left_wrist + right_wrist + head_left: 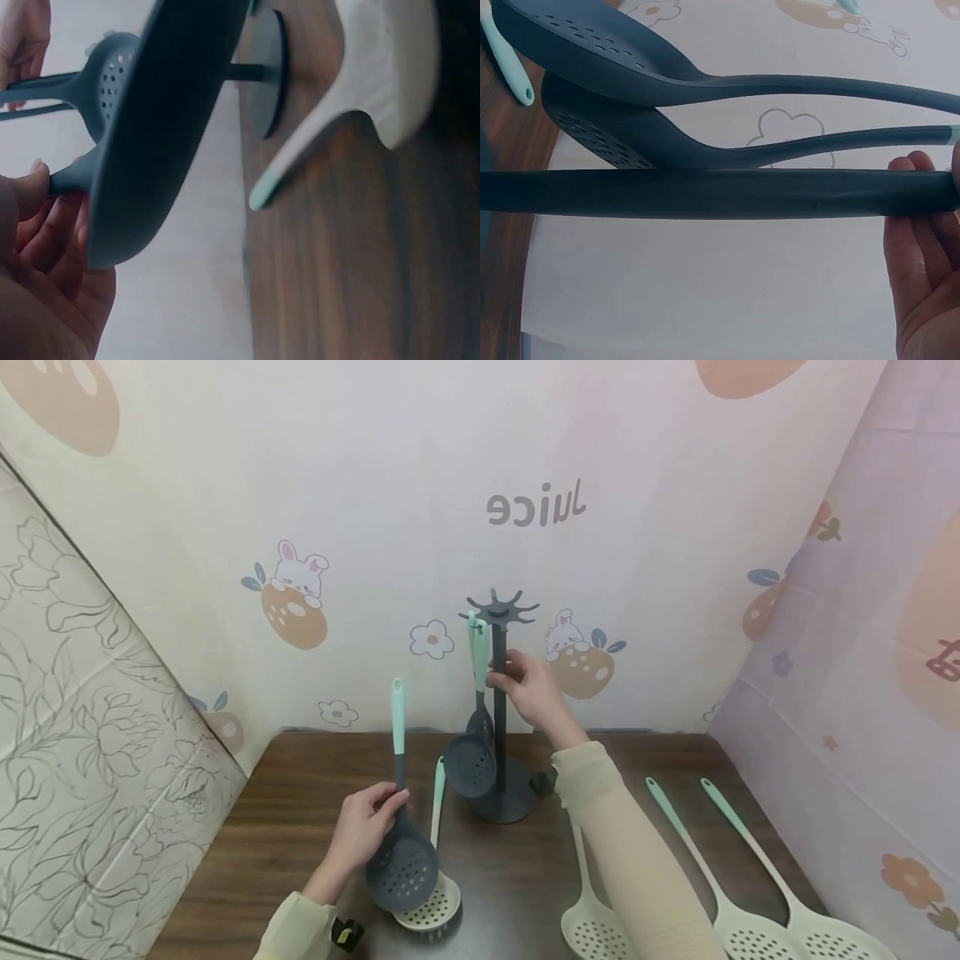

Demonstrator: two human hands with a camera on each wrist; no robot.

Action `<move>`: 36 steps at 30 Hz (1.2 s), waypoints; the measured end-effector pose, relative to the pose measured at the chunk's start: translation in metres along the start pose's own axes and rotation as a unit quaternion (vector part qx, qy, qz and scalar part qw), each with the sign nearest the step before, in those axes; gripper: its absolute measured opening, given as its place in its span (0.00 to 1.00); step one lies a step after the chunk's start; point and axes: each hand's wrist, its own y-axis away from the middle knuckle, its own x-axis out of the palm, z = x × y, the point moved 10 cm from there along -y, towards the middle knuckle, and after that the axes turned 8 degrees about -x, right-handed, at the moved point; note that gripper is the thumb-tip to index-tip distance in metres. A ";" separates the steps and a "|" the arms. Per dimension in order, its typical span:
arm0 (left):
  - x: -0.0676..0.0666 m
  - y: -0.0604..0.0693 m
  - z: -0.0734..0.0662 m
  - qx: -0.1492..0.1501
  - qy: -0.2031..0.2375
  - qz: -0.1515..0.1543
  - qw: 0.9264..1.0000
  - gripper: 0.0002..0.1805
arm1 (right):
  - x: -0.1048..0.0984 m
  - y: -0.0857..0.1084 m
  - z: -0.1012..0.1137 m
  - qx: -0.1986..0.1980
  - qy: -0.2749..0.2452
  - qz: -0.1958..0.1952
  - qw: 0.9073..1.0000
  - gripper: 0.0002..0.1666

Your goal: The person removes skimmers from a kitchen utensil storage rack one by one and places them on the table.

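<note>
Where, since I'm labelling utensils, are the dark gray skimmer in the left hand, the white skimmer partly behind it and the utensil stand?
Held dark gray skimmer [402,870]: head view, on perforated bowl.
White skimmer [441,906] partly behind it: head view, on perforated bowl.
Utensil stand [500,727]: head view, on upright pole.

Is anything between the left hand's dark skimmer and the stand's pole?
Yes: another dark skimmer and a slotted utensil hang from the stand on the side nearest the left hand. Right-side hooks look bare.
</note>
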 end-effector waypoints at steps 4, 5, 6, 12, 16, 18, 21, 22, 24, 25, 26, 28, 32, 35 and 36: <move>-0.005 0.001 0.008 -0.012 -0.011 -0.002 1.000 0.08 | 0.000 0.000 -0.001 0.001 -0.001 0.001 1.000 0.14; -0.006 0.002 0.009 -0.014 -0.013 -0.002 1.000 0.08 | 0.000 0.000 -0.001 0.001 -0.001 0.001 1.000 0.14; -0.007 0.001 0.011 -0.015 -0.016 -0.003 1.000 0.08 | 0.000 0.000 -0.001 0.001 0.000 0.001 1.000 0.14; -0.011 0.000 0.020 -0.028 -0.032 -0.001 0.999 0.08 | 0.000 -0.001 -0.002 -0.001 0.000 -0.001 1.000 0.14; -0.014 0.001 0.027 -0.039 -0.038 0.001 0.998 0.08 | 0.000 -0.002 -0.001 -0.004 -0.003 -0.001 1.000 0.14; -0.016 0.000 0.031 -0.043 -0.042 0.000 0.998 0.08 | 0.000 -0.002 0.000 -0.005 -0.005 0.000 1.000 0.14; -0.018 0.000 0.036 -0.044 -0.048 0.001 0.998 0.08 | 0.000 -0.002 0.000 -0.006 -0.010 0.001 1.000 0.14; -0.019 0.000 0.037 -0.043 -0.051 0.001 0.998 0.09 | 0.000 -0.002 0.001 -0.006 -0.010 0.001 1.000 0.14; -0.020 0.000 0.039 -0.042 -0.055 0.003 0.998 0.09 | 0.000 -0.002 0.001 -0.006 -0.011 0.000 1.000 0.14; -0.021 0.001 0.040 -0.043 -0.057 0.003 0.997 0.08 | 0.000 -0.002 0.001 -0.006 -0.011 -0.001 1.000 0.14; -0.022 0.001 0.041 -0.042 -0.060 0.004 0.997 0.08 | 0.000 -0.002 0.001 -0.008 -0.011 0.000 1.000 0.14; -0.024 0.001 0.042 -0.041 -0.067 0.004 0.997 0.08 | 0.000 -0.002 0.001 -0.008 -0.011 -0.001 1.000 0.14; -0.026 0.000 0.048 -0.044 -0.081 0.008 0.996 0.09 | 0.000 -0.001 0.001 -0.004 -0.010 0.000 1.000 0.13; -0.026 -0.001 0.052 -0.049 -0.085 0.016 0.995 0.09 | 0.001 -0.001 0.000 -0.001 -0.010 0.001 1.000 0.14; -0.026 -0.001 0.053 -0.051 -0.086 0.019 0.995 0.10 | 0.001 -0.001 -0.001 0.001 -0.011 0.001 1.000 0.14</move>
